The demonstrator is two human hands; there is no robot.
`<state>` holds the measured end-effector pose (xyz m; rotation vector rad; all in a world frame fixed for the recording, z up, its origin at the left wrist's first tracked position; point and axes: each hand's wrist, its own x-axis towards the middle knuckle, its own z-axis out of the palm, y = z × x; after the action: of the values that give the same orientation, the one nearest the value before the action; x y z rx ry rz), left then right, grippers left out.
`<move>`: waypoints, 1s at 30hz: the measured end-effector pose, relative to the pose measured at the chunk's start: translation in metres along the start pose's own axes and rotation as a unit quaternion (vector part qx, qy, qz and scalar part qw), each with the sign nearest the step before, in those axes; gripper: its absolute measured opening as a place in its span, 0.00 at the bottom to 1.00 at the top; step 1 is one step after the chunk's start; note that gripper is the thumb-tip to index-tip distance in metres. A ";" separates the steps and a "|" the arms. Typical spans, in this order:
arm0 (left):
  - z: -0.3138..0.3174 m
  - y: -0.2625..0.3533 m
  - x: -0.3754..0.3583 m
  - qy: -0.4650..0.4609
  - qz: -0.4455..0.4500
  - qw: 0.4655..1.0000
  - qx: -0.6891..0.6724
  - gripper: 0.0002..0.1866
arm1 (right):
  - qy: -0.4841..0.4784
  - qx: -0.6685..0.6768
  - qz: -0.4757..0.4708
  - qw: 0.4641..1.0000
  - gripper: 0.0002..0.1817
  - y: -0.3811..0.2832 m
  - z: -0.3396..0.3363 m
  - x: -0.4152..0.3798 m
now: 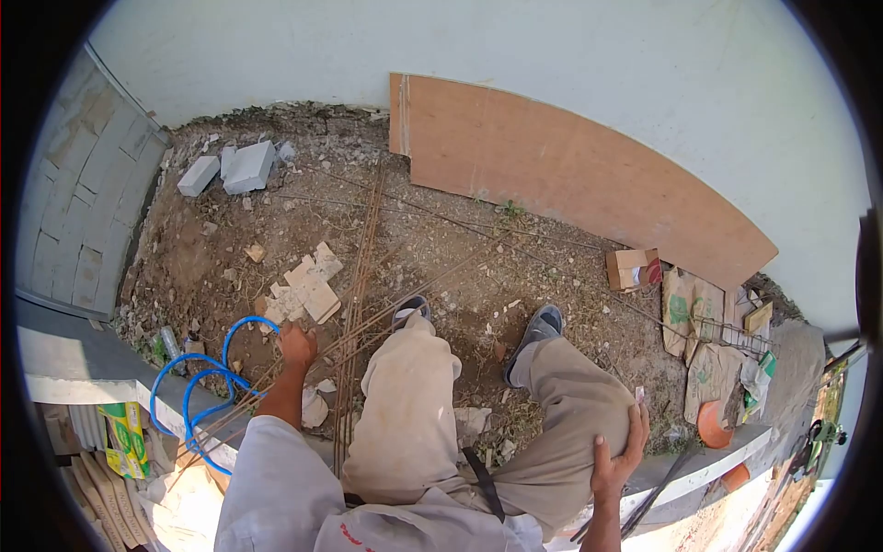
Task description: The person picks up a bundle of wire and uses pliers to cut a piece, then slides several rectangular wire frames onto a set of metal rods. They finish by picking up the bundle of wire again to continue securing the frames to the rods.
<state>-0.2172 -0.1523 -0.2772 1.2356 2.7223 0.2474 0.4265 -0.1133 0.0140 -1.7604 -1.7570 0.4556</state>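
Note:
My left hand (296,346) is closed at the end of a blue hose (228,370), which loops down over the concrete ledge. Thin rusty rods (361,267) run along the dirt just right of this hand, and others pass close under it. Broken pale tile pieces (308,287) lie beyond it. My right hand (618,460) rests on my bent right knee with its fingers apart and holds nothing.
An orange-brown board (570,166) leans against the white wall. White blocks (248,167) lie at the back left. A small cardboard box (633,269), paper sacks (708,377) and an orange bowl-like piece (713,425) are on the right. The concrete ledge (685,465) runs below.

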 end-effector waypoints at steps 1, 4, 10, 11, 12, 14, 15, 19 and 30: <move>-0.012 0.015 -0.011 0.086 0.057 0.994 0.020 0.25 | 0.001 0.001 -0.001 1.000 0.42 -0.001 0.001 0.000; -0.020 0.039 -0.027 -0.041 0.166 0.985 -0.014 0.24 | 0.005 -0.003 -0.004 1.000 0.42 0.000 0.001 0.000; -0.038 0.063 -0.057 -0.231 0.136 0.963 0.011 0.23 | 0.001 -0.001 -0.006 1.000 0.40 -0.004 0.000 -0.001; -0.038 0.063 -0.058 -0.234 0.127 0.964 0.010 0.24 | 0.000 0.000 -0.004 1.000 0.40 -0.006 -0.001 -0.001; -0.036 0.062 -0.057 -0.235 0.117 0.965 0.009 0.24 | -0.002 0.001 -0.003 1.000 0.40 -0.006 -0.002 0.000; -0.027 0.058 -0.054 -0.240 0.106 0.965 0.018 0.23 | 0.004 0.000 -0.009 1.000 0.41 -0.003 -0.002 -0.001; -0.019 0.054 -0.052 -0.245 0.104 0.964 0.029 0.22 | 0.007 0.000 -0.012 1.000 0.41 -0.001 -0.002 -0.002; -0.015 0.027 -0.055 -0.220 0.120 0.961 -0.121 0.20 | 0.017 0.018 0.000 1.000 0.42 -0.001 -0.002 -0.003; -0.159 0.064 -0.055 -0.206 0.025 0.918 -0.337 0.20 | 0.105 0.153 0.079 0.979 0.36 0.057 0.000 -0.030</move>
<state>-0.1658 -0.1667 -0.1049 1.0003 1.9796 0.7580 0.4692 -0.1398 -0.0268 -1.6644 -1.3288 0.5531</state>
